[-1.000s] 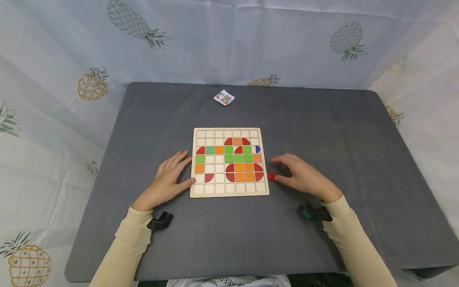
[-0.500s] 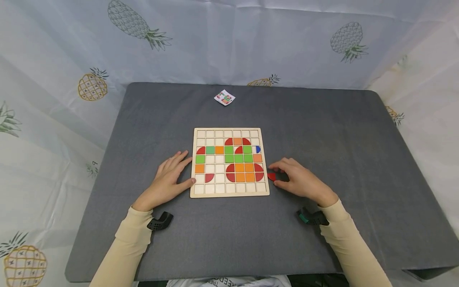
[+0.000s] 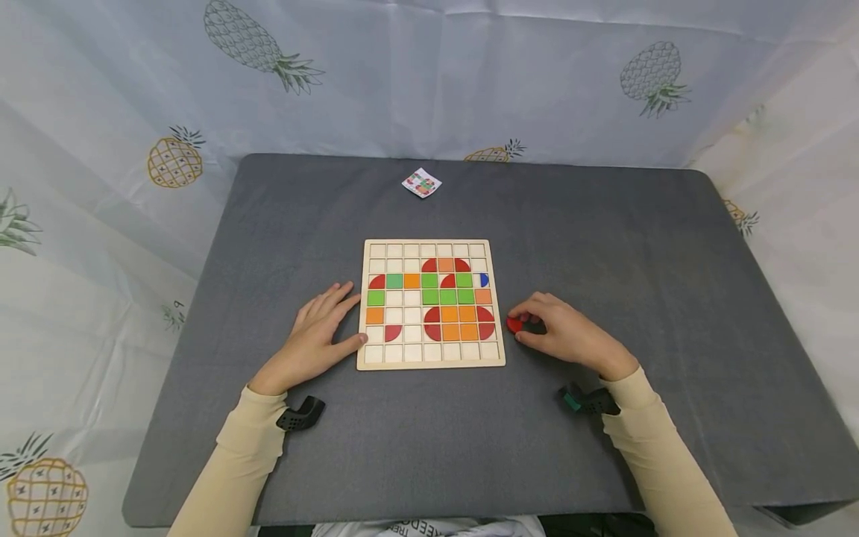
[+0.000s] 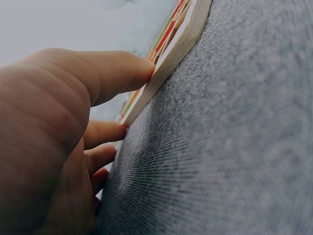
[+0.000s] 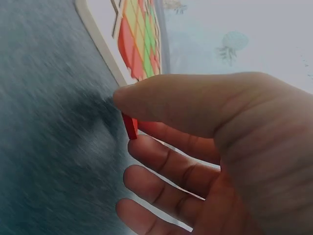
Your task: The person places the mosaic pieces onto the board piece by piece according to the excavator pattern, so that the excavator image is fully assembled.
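A light wooden grid board (image 3: 412, 354) lies flat, with square and curved tiles in red, orange, green and blue in some of its cells. My left hand (image 3: 312, 339) rests at the board's left edge, fingers stretched out. In the left wrist view, its thumb lies on the rim and a fingertip meets the side. Just off the right edge, my right hand (image 3: 567, 332) pinches a small red tile (image 3: 514, 325) between thumb and fingers. The right wrist view has this red tile (image 5: 129, 126) edge-on, its upper part hidden behind the thumb.
A small printed card (image 3: 422, 183) with a coloured pattern lies beyond the board, near the far edge of the grey cloth-covered table (image 3: 604, 224). Curtains with pineapple prints (image 3: 403, 82) hang close behind the table and along its sides.
The red tile, earlier against the board's right edge, has shifted a little to the right and is now pinched by my right hand. The left hand stays in place.
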`<state>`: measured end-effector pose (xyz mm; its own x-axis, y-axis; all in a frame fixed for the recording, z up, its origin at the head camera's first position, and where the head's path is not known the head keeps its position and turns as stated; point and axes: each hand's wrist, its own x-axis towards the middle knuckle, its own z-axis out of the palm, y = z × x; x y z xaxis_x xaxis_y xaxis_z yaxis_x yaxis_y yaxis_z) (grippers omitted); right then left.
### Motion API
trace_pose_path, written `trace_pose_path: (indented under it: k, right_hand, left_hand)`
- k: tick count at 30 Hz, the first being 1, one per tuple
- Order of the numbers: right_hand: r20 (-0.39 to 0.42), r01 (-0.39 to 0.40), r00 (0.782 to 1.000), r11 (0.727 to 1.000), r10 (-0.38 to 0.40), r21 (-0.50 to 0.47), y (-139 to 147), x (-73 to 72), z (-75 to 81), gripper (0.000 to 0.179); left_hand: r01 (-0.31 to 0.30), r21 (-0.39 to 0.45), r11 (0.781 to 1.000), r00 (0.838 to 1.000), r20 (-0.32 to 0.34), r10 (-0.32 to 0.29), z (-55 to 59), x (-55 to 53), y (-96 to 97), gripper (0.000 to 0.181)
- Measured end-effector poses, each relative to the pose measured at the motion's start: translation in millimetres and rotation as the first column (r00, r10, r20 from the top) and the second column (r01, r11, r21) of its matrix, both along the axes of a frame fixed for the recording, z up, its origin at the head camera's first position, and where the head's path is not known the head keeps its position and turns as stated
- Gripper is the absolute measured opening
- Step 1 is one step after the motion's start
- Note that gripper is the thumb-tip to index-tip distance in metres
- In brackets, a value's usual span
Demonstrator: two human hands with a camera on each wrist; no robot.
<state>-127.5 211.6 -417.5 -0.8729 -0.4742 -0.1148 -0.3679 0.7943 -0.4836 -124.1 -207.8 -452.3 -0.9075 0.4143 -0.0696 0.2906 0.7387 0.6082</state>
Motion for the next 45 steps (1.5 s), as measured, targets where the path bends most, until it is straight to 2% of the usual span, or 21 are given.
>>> trace_pose_path:
  k: [9,20,24,34,40,45]
  right_hand:
    - [-0.005,0.006,1.0,1.0,-0.006,-0.015,-2,-16.3,20.8,0.03]
    - [0.015,-0.072,0.997,0.997,0.072,0.012,-53,-41.7,46.0,0.042]
    - [0.011,-0.125,0.992,0.992,0.125,-0.025,-70,-48.4,52.1,0.042]
    - [-0.022,-0.223,0.975,0.972,0.222,-0.076,-114,-58.0,55.1,0.034]
    - [-0.048,-0.287,0.958,0.953,0.283,-0.1,-136,-59.5,53.7,0.03]
    - [-0.045,-0.309,0.951,0.944,0.306,-0.114,-149,-59.0,49.1,0.029]
  left_hand:
    - [-0.004,-0.005,1.0,1.0,0.005,0.004,1.1,0.3,-1.0,0.075]
    - [0.0,-0.007,1.0,1.0,0.006,0.0,-0.3,-0.2,-1.3,0.075]
    - [-0.001,-0.008,1.0,1.0,0.005,0.001,-0.7,-0.1,-1.0,0.075]
    - [-0.002,-0.006,1.0,1.0,0.007,0.002,0.8,0.5,-1.5,0.075]
    - [-0.006,-0.004,1.0,1.0,0.015,0.006,1.9,0.5,-1.0,0.074]
    - [-0.009,-0.002,1.0,1.0,0.013,0.009,1.3,0.0,-0.7,0.073]
